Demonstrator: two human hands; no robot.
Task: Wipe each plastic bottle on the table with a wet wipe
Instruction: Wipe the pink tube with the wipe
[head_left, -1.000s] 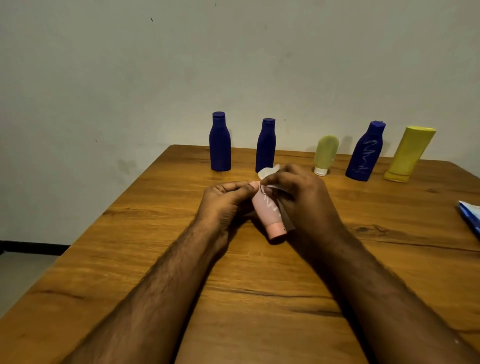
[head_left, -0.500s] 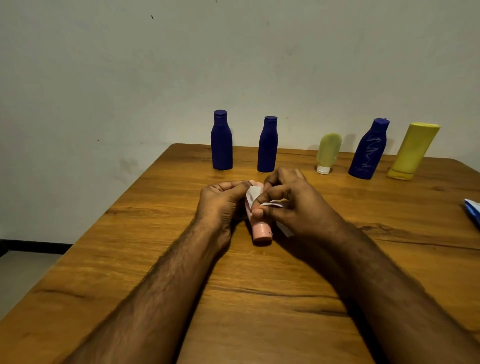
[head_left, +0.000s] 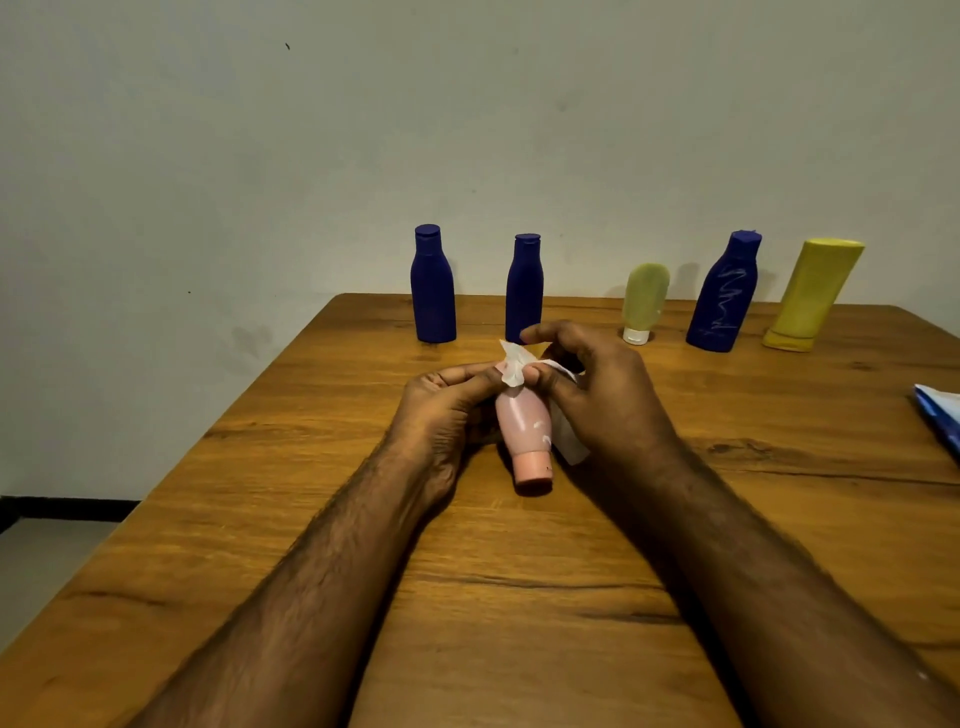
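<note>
A small pink bottle lies tilted over the middle of the wooden table, its cap pointing toward me, with white smears near the neck. My left hand grips the bottle's far end with curled fingers. My right hand pinches a white wet wipe against the bottle's far end; more of the wipe shows under that hand beside the bottle.
Along the back edge stand two dark blue bottles, a small pale green tube on its white cap, a leaning blue bottle with white scribbles and a leaning yellow bottle. A blue-white wipe pack lies at the right edge.
My right hand slid the wipe from the bottle's neck up to its far end, uncovering the pink body. The bottle's cap swung slightly right. My left hand kept its grip.
</note>
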